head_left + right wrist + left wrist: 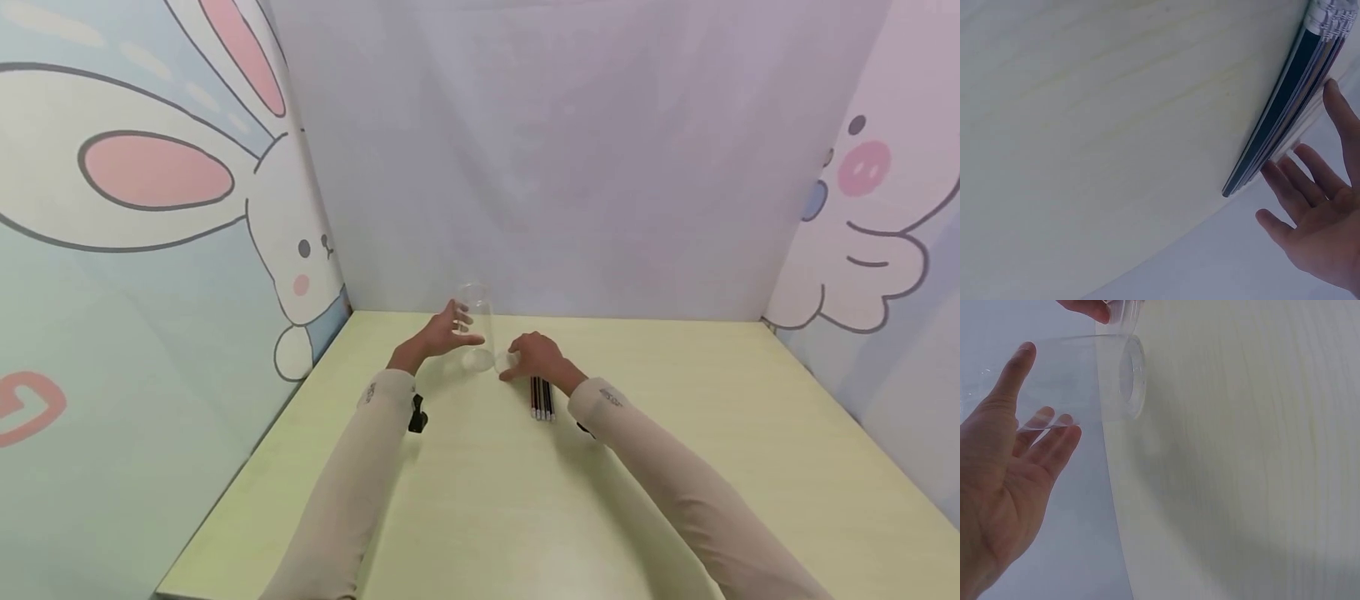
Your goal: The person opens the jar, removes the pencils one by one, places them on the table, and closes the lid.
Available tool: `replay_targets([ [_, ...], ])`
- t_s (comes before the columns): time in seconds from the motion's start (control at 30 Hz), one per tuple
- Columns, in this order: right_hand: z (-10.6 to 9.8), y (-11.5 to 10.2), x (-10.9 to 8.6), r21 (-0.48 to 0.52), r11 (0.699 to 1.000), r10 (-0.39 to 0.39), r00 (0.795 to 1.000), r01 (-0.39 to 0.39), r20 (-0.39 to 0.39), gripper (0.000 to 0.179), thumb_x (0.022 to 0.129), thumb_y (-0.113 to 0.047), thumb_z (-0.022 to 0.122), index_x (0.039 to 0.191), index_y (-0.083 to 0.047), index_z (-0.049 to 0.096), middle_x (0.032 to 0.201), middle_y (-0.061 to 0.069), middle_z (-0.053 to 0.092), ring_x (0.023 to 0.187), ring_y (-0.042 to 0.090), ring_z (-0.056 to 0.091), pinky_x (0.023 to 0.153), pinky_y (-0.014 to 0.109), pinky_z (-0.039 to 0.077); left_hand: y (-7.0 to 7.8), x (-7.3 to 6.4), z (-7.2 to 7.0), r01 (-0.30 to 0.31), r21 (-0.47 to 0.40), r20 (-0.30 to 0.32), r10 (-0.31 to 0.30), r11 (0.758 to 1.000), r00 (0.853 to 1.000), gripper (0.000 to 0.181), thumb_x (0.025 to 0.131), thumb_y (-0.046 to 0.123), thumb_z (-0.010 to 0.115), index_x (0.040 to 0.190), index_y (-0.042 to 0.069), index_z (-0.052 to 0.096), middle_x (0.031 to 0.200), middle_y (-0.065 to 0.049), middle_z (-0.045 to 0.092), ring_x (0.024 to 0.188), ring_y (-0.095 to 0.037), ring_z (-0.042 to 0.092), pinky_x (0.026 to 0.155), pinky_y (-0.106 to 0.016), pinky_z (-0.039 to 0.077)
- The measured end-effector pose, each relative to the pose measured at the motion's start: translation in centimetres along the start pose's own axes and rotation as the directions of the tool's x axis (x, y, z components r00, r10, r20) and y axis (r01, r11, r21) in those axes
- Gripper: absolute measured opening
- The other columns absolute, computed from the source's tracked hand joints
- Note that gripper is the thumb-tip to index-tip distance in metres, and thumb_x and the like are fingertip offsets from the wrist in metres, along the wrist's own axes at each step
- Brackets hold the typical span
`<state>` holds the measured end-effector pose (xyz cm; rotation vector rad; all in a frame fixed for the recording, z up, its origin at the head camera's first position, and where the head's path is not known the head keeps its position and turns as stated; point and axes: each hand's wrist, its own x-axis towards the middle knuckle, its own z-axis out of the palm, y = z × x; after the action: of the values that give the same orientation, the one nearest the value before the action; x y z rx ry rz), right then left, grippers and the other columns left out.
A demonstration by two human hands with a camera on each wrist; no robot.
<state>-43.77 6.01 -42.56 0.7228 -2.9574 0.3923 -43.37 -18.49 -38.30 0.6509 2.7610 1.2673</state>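
A tall clear plastic cylinder (483,321) stands upright near the back of the table. My left hand (441,335) is cupped around its left side, thumb in front and fingers behind. In the left wrist view, that hand (1007,481) has loosely extended fingers beside the cylinder (1066,381); firm contact is unclear. Just right of the cylinder, my right hand (538,357) holds a short clear piece, like a lid (506,362), between thumb and fingers. Several dark pencils (542,402) lie side by side under the right wrist, their white ends toward me.
The pale wood-grain table (480,500) meets a plain grey-white backdrop (555,167) behind the cylinder. Cartoon-printed panels border both sides, including a rabbit panel (150,317) at left. A small black device (417,415) is on the left wrist.
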Motion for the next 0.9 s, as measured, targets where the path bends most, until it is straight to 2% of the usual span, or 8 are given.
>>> replay_targets([
  [0.3,-0.7,-0.4,-0.8,0.018,1.000,-0.012,1.000,0.012,-0.017,0.068,0.078,-0.045,0.091,0.126,0.000,0.073,0.125,0.014,0.071,0.113,0.035,0.065,0.095,0.047,0.054,0.2,0.3,0.2,0.012,-0.001,0.008,-0.012,1.000,1.000,0.074,0.096,0.028,0.078,0.147,0.002,0.031,0.148,-0.022,0.051,0.139,-0.040,0.050,0.112,-0.051,0.045],
  [0.53,-0.5,-0.3,-1.2,0.056,0.998,0.004,0.999,-0.003,-0.032,0.067,0.078,-0.043,0.091,0.126,-0.001,0.072,0.125,0.015,0.072,0.112,0.036,0.066,0.093,0.047,0.054,0.5,0.1,0.2,0.001,-0.019,0.023,-0.001,1.000,1.000,0.074,0.097,0.028,0.077,0.147,0.002,0.030,0.150,-0.026,0.048,0.140,-0.044,0.047,0.112,-0.053,0.043],
  [0.9,-0.3,-0.7,-1.1,0.055,0.998,0.018,1.000,-0.018,-0.004,0.068,0.080,-0.046,0.089,0.130,-0.003,0.071,0.130,0.014,0.070,0.118,0.036,0.064,0.098,0.049,0.053,-0.3,-0.2,-0.1,-0.001,-0.021,0.022,0.001,1.000,1.000,0.077,0.096,0.030,0.078,0.149,0.000,0.029,0.150,-0.026,0.049,0.140,-0.042,0.048,0.113,-0.053,0.043],
])
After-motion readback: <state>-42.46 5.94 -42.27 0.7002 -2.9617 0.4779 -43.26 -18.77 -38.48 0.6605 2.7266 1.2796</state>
